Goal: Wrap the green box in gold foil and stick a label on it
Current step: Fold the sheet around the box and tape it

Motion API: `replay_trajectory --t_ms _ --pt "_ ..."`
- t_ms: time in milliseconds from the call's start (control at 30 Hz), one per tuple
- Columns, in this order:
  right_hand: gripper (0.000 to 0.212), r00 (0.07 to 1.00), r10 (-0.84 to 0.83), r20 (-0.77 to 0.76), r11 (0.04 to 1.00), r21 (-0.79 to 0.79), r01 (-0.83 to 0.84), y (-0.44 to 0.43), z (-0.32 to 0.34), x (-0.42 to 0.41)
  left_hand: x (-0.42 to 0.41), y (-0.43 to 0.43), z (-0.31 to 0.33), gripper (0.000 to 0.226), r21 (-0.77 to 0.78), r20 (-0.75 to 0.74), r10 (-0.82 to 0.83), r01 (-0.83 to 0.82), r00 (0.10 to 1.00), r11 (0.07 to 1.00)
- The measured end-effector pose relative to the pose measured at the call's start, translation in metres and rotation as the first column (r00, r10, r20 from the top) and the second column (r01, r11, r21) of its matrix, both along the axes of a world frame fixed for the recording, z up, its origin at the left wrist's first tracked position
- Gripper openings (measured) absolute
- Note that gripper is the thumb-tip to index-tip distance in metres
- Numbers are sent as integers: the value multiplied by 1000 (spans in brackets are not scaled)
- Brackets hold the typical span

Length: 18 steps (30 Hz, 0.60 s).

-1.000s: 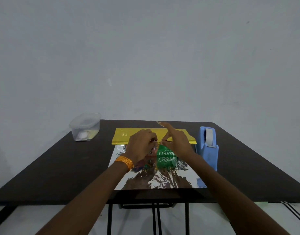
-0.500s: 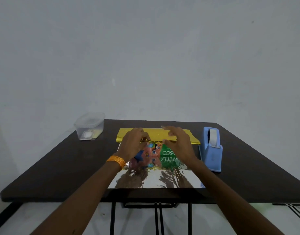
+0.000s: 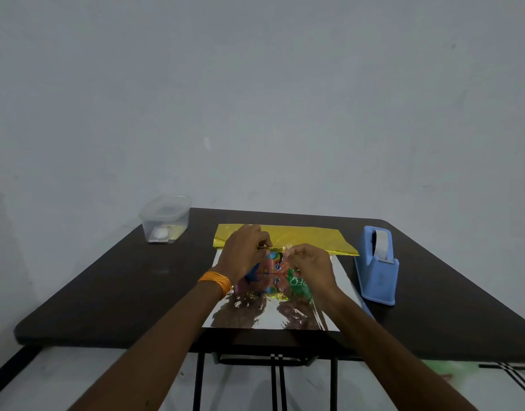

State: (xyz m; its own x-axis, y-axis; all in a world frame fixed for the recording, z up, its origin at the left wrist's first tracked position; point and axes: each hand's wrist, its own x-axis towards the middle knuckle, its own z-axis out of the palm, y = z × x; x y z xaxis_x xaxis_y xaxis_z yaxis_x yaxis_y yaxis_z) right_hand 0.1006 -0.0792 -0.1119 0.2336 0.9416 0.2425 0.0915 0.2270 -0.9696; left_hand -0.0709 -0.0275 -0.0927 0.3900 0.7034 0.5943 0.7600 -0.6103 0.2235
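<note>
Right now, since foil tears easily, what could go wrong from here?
The left hand and right hand both pinch the gold foil at its far fold; an uneven pull might tear or skew it over the green box. The tape dispenser stands off to the right; releasing a hand to reach it could let the fold spring back.

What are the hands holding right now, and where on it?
The left hand and the right hand both appear to pinch the gold foil at its folded edge, above the far side of the green box.
</note>
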Motion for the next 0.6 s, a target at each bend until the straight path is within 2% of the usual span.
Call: replay_trajectory --t_ms 233,500,600 --pt "14 995 -81 -57 995 -66 78 7 -8 -11 0 1 0 11 0 7 2 -2 1000 1000" --pt "13 982 -147 -116 982 -133 132 17 -16 -18 0 3 -4 8 26 34 -10 9 999 1000" --pt "12 976 -203 -79 973 -129 192 19 -18 -21 0 4 -3 7 27 30 -10 9 999 1000"
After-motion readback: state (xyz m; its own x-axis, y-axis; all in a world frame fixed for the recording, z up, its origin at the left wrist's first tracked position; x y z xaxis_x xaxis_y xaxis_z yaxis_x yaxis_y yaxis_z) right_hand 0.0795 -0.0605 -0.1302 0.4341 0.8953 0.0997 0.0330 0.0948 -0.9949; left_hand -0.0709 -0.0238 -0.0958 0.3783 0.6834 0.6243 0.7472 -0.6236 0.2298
